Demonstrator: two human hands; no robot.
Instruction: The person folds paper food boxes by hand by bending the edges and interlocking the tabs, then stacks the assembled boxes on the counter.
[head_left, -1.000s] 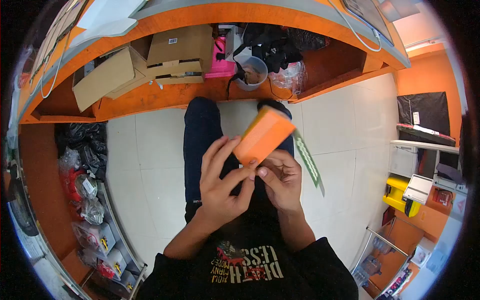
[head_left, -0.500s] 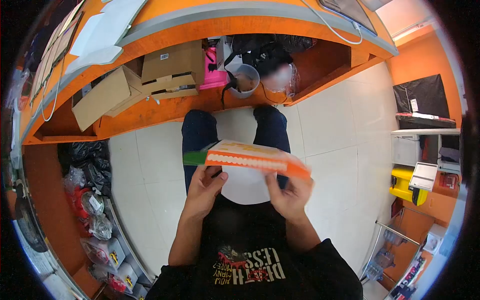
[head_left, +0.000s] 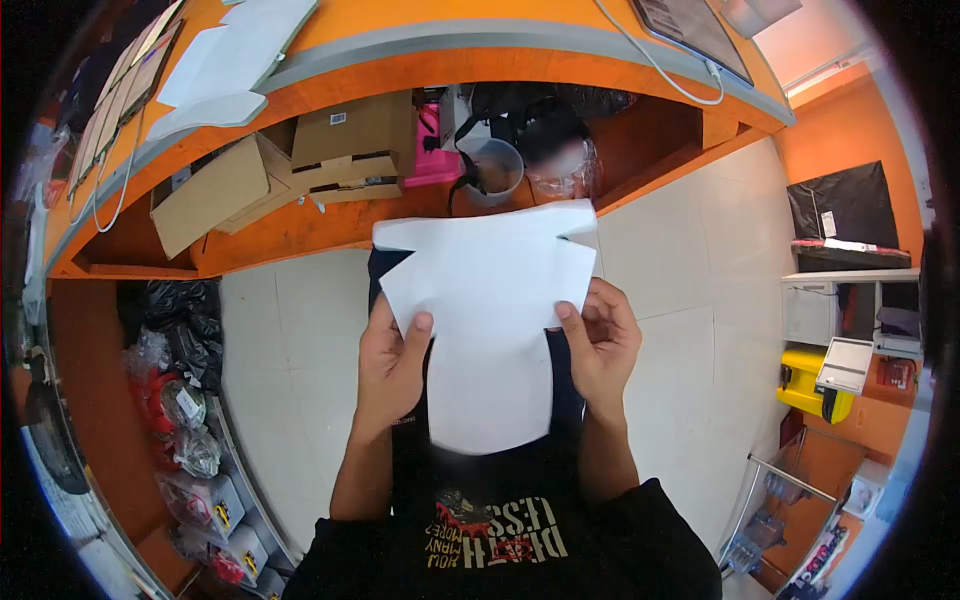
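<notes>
Over my lap I hold a cut-out cardboard box blank (head_left: 490, 300), its plain white side facing up. Flaps and slits show along its far edge and sides, and the near end is a rounded tongue. My left hand (head_left: 394, 365) grips the left side, thumb on top and fingers underneath. At the right side, my right hand (head_left: 603, 345) pinches the edge, its thumb on the white face and its fingers curled behind. The printed side is turned away from view.
Ahead stands an orange desk (head_left: 400, 50) with white cut cardboard pieces (head_left: 215, 75) and a tablet (head_left: 690, 35) on top. Its shelf holds brown cardboard boxes (head_left: 345, 140) and a clear plastic bucket (head_left: 495, 172). Black bags (head_left: 180, 325) lie to the left.
The blank has turned from nearly edge-on, with its orange and green print showing, to white face up. It now lies flatter, and both hands still grip its sides.
</notes>
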